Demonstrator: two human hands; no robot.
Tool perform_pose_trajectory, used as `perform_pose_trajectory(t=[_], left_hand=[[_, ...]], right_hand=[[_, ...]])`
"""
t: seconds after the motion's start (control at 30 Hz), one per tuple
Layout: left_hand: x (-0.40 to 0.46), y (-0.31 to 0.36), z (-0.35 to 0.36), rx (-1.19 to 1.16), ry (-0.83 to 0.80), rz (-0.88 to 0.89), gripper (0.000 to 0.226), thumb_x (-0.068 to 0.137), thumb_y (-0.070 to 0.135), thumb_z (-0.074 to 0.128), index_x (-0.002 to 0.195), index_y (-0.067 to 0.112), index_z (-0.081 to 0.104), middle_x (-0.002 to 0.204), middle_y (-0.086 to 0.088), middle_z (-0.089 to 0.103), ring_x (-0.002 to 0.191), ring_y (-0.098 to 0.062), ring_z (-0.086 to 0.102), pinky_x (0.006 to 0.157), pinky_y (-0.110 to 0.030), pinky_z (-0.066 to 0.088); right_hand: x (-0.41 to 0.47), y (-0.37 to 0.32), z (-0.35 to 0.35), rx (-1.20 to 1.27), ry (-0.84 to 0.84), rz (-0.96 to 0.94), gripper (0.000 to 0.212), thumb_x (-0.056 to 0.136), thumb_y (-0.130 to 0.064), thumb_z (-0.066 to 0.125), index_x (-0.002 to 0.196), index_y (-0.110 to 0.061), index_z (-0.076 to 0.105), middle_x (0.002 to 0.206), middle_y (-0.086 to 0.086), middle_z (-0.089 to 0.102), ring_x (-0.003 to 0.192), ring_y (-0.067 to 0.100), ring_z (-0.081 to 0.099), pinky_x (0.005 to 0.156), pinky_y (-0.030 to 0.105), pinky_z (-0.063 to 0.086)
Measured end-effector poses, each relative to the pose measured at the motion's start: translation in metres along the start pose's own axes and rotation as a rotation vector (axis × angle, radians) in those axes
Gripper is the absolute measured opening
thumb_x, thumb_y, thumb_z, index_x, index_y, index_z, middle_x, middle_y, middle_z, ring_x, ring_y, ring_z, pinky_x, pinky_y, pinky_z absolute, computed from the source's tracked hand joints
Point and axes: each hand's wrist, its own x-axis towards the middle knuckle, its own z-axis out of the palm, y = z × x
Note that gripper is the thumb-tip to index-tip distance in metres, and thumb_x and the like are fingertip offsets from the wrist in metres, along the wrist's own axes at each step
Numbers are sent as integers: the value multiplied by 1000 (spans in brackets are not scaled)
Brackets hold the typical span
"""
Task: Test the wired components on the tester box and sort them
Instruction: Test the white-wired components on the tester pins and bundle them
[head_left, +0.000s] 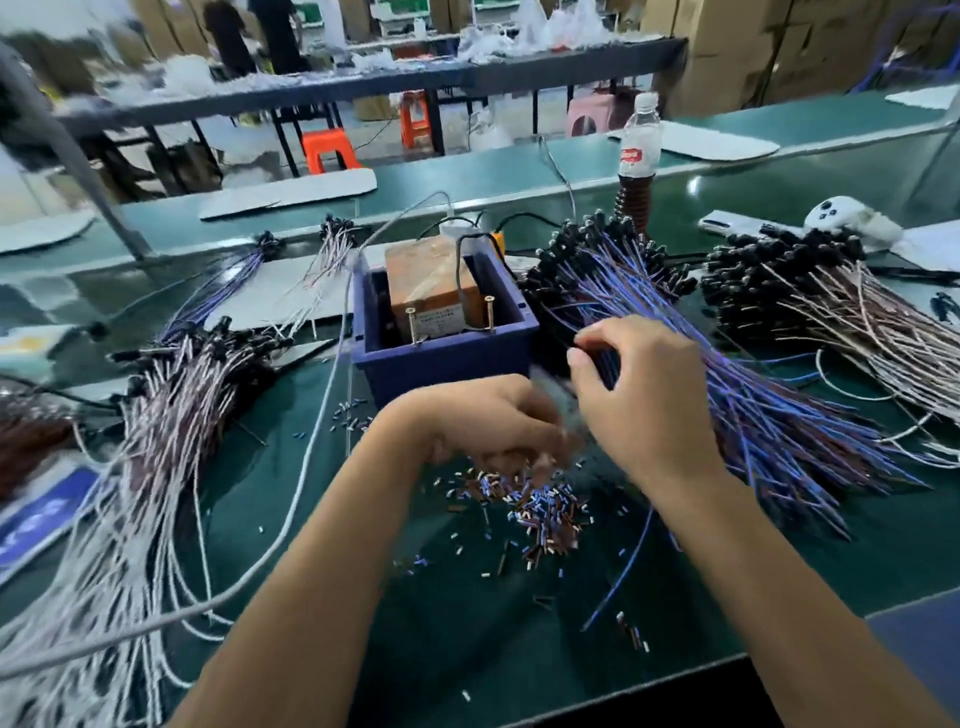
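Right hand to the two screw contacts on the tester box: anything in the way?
Nothing visible blocks it. The right hand pinches wires at the blue-wire pile, just right of the blue bin. The screw contacts stand exposed on the tester box; only the bin's low wall lies between.

Blue-wired components (727, 374), navy bin (447, 358), green table (467, 623).

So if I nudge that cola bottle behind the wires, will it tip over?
Probably fairly easily. The bottle is tall and narrow, and only its lower part looks filled, which may steady it somewhat. Once down it would likely roll. The wires piled in front might stop it.
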Motion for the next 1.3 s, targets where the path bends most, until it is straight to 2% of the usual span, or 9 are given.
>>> perform_pose_trajectory(t=[0.13,0.23,0.33,0.47,0.67,0.83,1.03,1.23,1.3], left_hand=[[-68,-37,-21,40,53,-134,24,94,7,53,86,7,76,67,-5,69,46,-13,43,45,-25,32],[-115,-67,-40,139,272,-323,28,93,8,54,73,13,73,68,-8,71,44,-13,48,42,-19,37],[-149,-95,-63,260,571,-543,18,91,12,64,79,7,76,78,-11,76,63,-22,64,63,-30,54],[-177,-117,-85,431,950,-744,13,86,13,61,75,7,57,89,-16,64,84,-31,60,72,-31,45],[-175,-149,-113,367,753,-898,37,98,44,59,110,9,66,126,-15,65,111,-32,61,95,-38,49],[-161,-171,-115,341,683,-945,34,86,45,73,77,13,65,90,-7,64,83,-25,62,70,-31,47],[-142,-168,-102,297,901,-956,66,84,31,67,135,3,37,111,-10,57,121,-33,60,78,-36,41],[-130,-151,-101,342,800,-863,26,81,24,60,102,8,61,91,-5,57,83,-27,60,69,-33,43],[-135,-142,-106,342,743,-856,15,84,26,61,84,11,60,87,-4,60,78,-25,60,72,-33,50]], right_hand=[[-12,-64,35,112,-268,-74,15,94,-28,69,84,-20,77,79,-3,74,75,19,68,69,37,55],[-21,-110,71,148,-529,-143,18,95,-30,67,86,-17,77,79,3,73,75,26,68,66,38,56],[-29,-157,109,140,-730,-163,19,96,-26,64,87,-11,69,81,12,67,76,35,62,67,38,53],[-46,-218,152,277,-854,-63,34,99,-36,62,97,-2,67,88,20,72,83,44,70,79,42,59],[-64,-271,188,173,-854,-78,68,95,-48,59,141,1,44,121,18,66,112,44,64,80,42,48],[-68,-274,196,150,-864,-127,36,94,-32,59,121,-9,63,114,16,68,105,42,67,76,40,48],[-62,-263,194,220,-891,40,35,93,-25,63,123,-7,62,120,17,67,113,41,65,85,43,52],[-55,-239,185,231,-878,14,13,88,-27,64,95,-16,59,88,8,64,93,42,67,68,36,45],[-54,-236,186,253,-855,17,28,87,-36,68,97,-13,55,86,5,62,86,38,65,68,38,50]])
